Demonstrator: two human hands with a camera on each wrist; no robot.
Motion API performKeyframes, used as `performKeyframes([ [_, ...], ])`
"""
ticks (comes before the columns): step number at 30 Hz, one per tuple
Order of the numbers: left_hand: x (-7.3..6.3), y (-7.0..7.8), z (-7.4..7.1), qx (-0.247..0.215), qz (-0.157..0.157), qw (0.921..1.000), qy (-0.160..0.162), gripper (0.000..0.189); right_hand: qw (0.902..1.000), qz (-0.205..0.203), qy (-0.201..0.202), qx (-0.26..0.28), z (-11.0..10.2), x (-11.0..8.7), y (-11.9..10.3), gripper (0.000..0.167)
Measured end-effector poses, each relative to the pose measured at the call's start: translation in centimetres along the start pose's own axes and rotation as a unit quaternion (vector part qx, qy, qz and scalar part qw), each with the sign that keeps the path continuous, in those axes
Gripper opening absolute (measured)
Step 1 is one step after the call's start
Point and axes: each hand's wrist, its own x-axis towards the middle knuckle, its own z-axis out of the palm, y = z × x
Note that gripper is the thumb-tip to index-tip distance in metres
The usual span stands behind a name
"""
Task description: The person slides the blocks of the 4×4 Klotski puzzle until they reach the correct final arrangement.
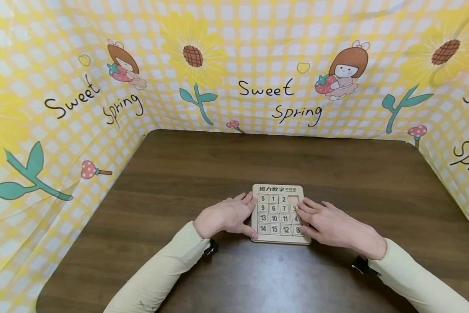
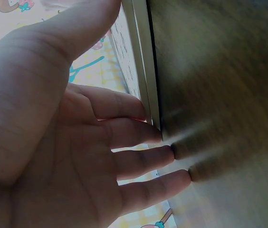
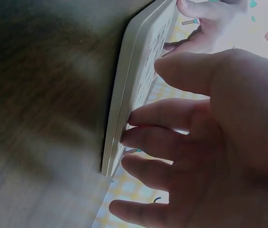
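A wooden sliding number puzzle (image 1: 279,239) lies flat on the table, with Chinese lettering along its top. Numbered square tiles (image 1: 274,208) fill its frame, and one gap (image 1: 293,199) shows at the top right. My left hand (image 1: 234,215) rests along the left edge, thumb at the lower left corner. In the left wrist view its extended fingers (image 2: 143,161) reach the frame's side and the table. From the right, my right hand (image 1: 332,224) lays its fingertips over the right-hand column, partly covering the 3, 4 and 8. The right wrist view shows these fingers (image 3: 155,137) loosely extended.
The dark brown wooden table (image 1: 203,161) extends around the puzzle. A yellow checked cloth (image 1: 257,43) with flowers and cartoon figures stands as a screen behind the table and along both sides. Dark wrist straps (image 1: 363,264) show below the cream sleeves.
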Motion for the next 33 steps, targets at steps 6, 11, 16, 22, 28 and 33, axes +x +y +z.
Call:
performKeyframes([
  [6,0.0,0.1,-0.1,0.003,0.000,1.0000,0.003,0.102,0.9998,0.003,0.007,-0.019,0.1,0.2,0.0,0.051],
  [11,0.0,0.0,-0.1,0.003,0.000,1.0000,0.005,0.103,0.9994,-0.003,0.017,-0.030,0.1,0.4,0.0,0.050],
  [16,-0.1,0.0,-0.1,0.002,0.001,1.0000,0.008,0.103,0.9995,-0.005,0.026,-0.018,0.4,0.8,-0.1,0.052],
  [22,0.0,0.0,0.0,0.006,0.001,0.9999,0.011,0.104,0.9996,-0.017,0.023,0.001,0.8,1.4,0.0,0.054],
  [28,0.0,0.0,0.1,0.005,-0.001,1.0000,0.007,0.104,0.9982,-0.043,0.024,0.035,0.9,2.2,0.4,0.053],
  [33,0.1,0.1,0.1,0.005,-0.001,1.0000,0.007,0.103,0.9977,-0.030,-0.003,0.061,0.6,2.2,0.4,0.054],
])
